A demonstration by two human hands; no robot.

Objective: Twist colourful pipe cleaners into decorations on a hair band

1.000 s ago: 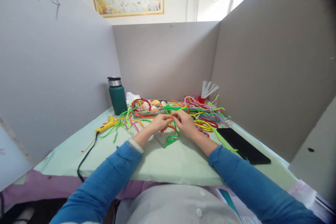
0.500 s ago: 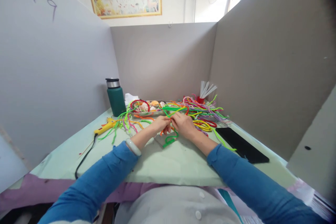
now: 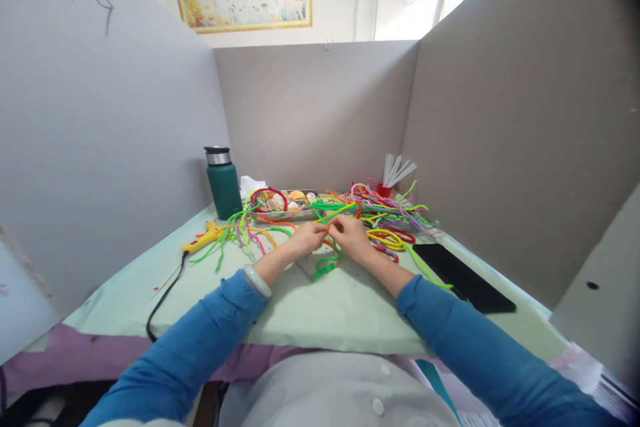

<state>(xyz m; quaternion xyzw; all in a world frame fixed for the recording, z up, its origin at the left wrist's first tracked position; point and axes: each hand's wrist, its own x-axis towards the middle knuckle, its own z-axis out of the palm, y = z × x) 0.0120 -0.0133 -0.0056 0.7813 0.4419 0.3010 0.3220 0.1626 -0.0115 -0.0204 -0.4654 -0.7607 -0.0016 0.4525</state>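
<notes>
My left hand [image 3: 310,239] and my right hand [image 3: 350,236] meet over the middle of the table, both closed in a pinch. Between their fingertips is a small orange bit of pipe cleaner [image 3: 328,229]; the exact grip is partly hidden by the fingers. A green pipe cleaner [image 3: 325,269] with a coiled end lies curled just below the hands. Behind the fingertips, more green and yellow pipe cleaners [image 3: 336,207] stretch across the pile.
A metal tray [image 3: 295,215] of pompoms and small bits stands at the back. Left are a green bottle [image 3: 225,188] and a yellow glue gun [image 3: 204,238] with its cord. Right are heaped pipe cleaners [image 3: 400,213], glue sticks in a red cup [image 3: 385,191] and a black slab [image 3: 463,277].
The fingertips have shifted slightly, and the orange bit now shows between them. My right hand's fingers have drawn into a tighter pinch. The view has moved a little.
</notes>
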